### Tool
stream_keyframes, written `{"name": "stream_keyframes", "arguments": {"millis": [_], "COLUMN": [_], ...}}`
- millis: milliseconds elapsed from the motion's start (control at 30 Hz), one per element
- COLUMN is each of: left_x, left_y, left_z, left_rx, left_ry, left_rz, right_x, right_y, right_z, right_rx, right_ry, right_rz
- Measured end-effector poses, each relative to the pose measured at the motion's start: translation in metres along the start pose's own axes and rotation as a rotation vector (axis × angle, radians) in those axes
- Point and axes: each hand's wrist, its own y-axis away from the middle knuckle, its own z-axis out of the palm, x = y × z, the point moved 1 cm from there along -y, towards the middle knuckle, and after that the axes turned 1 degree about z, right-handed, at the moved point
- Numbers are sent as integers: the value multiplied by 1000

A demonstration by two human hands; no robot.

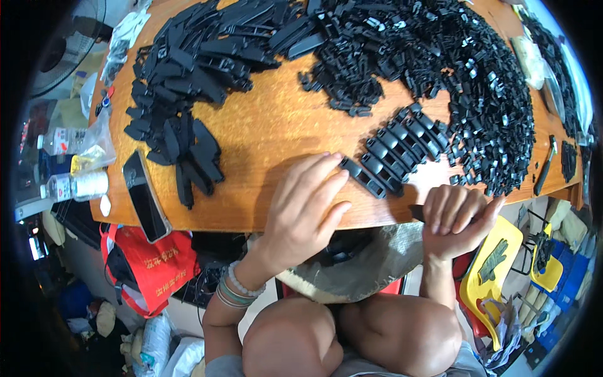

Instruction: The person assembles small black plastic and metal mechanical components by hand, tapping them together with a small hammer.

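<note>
- Left hand [304,204]: palm down over the table [251,138], fingers loosely spread, thumb apart; fingertips at the left end of the row, contact unclear.
- Right hand [461,217]: at table edge, fingers curled round a dark piece [417,212], one end jutting leftward.
- Row [387,157]: black parts side by side, slanting up and right between the hands.
- Small parts [490,125]: black, heaped beyond and right of the row.
- Long parts [220,50]: black, piled far left.
- Phone [147,198]: left table edge.
</note>
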Motion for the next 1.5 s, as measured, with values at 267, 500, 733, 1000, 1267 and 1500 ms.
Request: {"name": "stream_keyframes", "arguments": {"millis": [267, 500, 733, 1000, 1267, 1500], "left_x": [-7, -12, -15, -16, -12, -14], "left_y": [-9, -13, -13, -13, -15, -13], "left_z": [24, 23, 21, 25, 23, 23], "left_rx": [-82, -83, -90, -52, -57, -104], "left_ry": [-113, -59, 0, 44, 17, -42], "left_rz": [101, 106, 96, 88, 105, 177], "right_x": [33, 32, 28, 39, 38, 20], "right_y": [-7, -3, -6, -2, -5, -7], "right_z": [27, 22, 25, 27, 25, 10], "right_rx": [-29, -85, -89, -165, -455, 6], "right_ry": [30, -10, 68, 118, 345, -31], "right_rz": [-35, -12, -60, -116, -159, -82]}}
